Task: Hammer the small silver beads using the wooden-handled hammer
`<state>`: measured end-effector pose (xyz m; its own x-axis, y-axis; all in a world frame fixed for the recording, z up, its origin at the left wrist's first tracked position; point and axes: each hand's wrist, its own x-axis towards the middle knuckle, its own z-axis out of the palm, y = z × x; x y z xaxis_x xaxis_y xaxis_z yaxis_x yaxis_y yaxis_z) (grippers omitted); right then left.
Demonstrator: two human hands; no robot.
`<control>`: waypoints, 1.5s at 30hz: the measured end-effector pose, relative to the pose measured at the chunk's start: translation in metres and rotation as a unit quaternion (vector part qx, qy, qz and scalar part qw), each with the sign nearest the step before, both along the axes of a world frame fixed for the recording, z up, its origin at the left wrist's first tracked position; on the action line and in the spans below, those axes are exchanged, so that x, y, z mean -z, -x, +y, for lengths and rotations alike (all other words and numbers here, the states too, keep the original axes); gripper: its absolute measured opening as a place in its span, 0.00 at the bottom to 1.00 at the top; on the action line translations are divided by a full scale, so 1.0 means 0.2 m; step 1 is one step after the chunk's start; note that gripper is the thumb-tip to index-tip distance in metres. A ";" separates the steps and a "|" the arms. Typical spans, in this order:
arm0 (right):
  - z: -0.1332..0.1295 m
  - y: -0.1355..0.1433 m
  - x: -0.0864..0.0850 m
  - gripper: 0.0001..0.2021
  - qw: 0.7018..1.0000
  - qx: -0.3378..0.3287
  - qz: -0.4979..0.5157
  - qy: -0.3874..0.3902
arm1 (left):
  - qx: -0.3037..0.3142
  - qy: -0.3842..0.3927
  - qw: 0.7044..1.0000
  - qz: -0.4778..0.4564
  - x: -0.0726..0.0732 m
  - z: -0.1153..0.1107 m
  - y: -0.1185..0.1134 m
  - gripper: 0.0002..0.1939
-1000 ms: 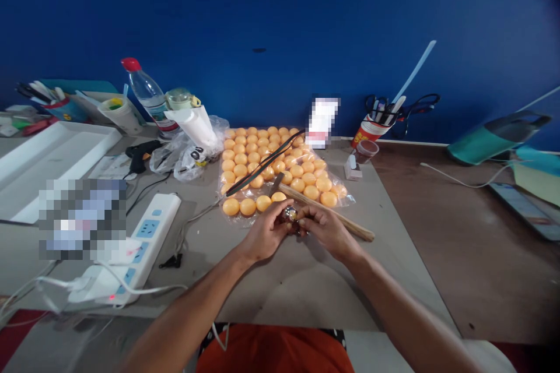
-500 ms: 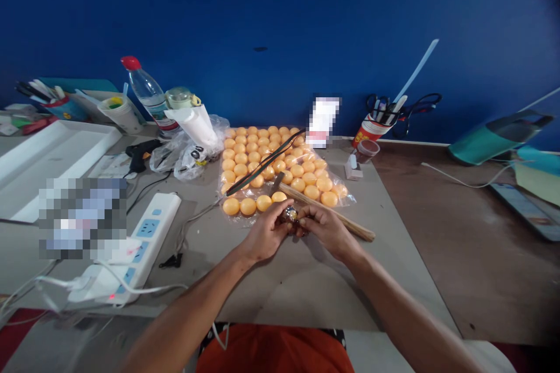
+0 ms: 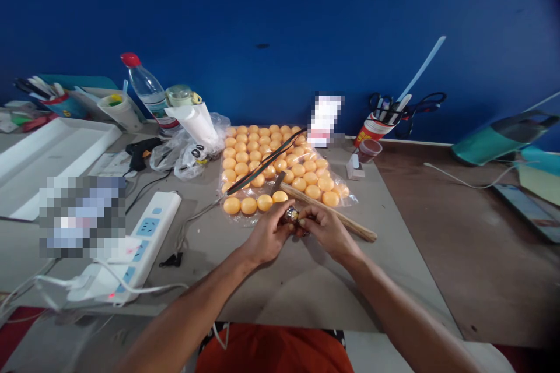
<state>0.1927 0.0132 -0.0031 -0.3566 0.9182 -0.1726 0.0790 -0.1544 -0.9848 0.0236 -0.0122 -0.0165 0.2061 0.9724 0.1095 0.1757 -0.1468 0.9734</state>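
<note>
Between my fingers is a small shiny metallic piece (image 3: 290,215) with a touch of yellow; what exactly it is I cannot make out. My left hand (image 3: 270,232) grips its left side with thumb and fingers. On the other side, my right hand (image 3: 324,228) pinches at its right edge. Just beyond lies a hammer with a wooden handle (image 3: 350,224), its dark head (image 3: 277,182) resting by the orange balls. These orange balls (image 3: 264,203) sit in rows under clear plastic, with a dark strap (image 3: 262,168) lying across them.
To the left are a white power strip (image 3: 149,239) with cables, a black glue gun (image 3: 142,152) and a white tray (image 3: 100,143). A bottle with a red cap (image 3: 151,93) stands behind. At right are a cup of tools (image 3: 374,127), a small box (image 3: 355,169) and a phone (image 3: 527,210).
Both hands keep hold of the shiny piece with hardly any movement. The whole view has shifted very slightly.
</note>
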 end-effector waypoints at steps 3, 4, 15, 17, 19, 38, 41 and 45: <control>0.00 0.00 0.00 0.03 1.000 0.004 0.001 -0.001 | -0.002 -0.015 1.000 0.018 0.00 0.00 0.00 0.25; 0.00 0.00 0.00 0.03 1.000 0.005 0.001 0.000 | -0.003 -0.020 0.999 0.025 0.00 0.00 0.00 0.25; 0.00 0.01 0.01 0.05 1.000 0.016 -0.006 0.009 | 0.003 -0.040 0.998 0.043 0.00 -0.01 -0.01 0.26; 0.00 0.00 0.00 0.06 1.000 0.008 -0.002 0.019 | 0.005 -0.022 0.999 0.027 0.01 -0.01 -0.01 0.25; 0.01 0.00 0.00 0.07 0.999 0.001 0.016 0.036 | 0.009 0.010 1.000 -0.008 0.01 -0.01 -0.01 0.25; 0.06 -0.09 -0.01 0.08 0.998 0.030 0.034 -0.054 | -0.029 0.217 0.906 -0.363 -0.06 0.03 0.01 0.23; 0.06 -0.08 -0.02 0.06 0.993 0.046 -0.031 -0.102 | -0.033 0.223 0.904 -0.363 -0.07 0.03 0.02 0.22; 0.05 -0.09 -0.02 0.03 0.967 0.046 -0.144 -0.206 | -0.035 0.213 0.909 -0.357 -0.07 0.03 0.03 0.21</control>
